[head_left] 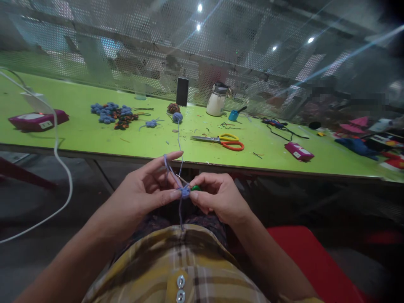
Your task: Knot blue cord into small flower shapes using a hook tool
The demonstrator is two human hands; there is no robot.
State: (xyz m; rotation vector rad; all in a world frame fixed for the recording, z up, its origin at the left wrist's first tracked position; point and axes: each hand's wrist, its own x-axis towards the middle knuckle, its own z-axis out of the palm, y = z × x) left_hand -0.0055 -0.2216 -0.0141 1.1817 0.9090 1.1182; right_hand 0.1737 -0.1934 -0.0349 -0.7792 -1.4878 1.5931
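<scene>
Just in front of the table edge, my left hand [148, 185] pinches a small blue-purple crochet piece [185, 192], with yarn looped over its raised index finger. My right hand [217, 195] is closed on a thin crochet hook [183, 180] with a green part [195, 188] near the fingertips. The hook's tip is by the yarn above the piece. A yarn strand runs up to a small blue yarn ball [177, 118] on the table, and a loose tail hangs below the piece.
On the green table [151, 145] lie scissors [221, 141], crocheted flowers [107, 112], a purple pack [298, 151] and a jug [217, 101]. A white cable [59, 162] hangs at the left. A red stool [309, 256] is at lower right.
</scene>
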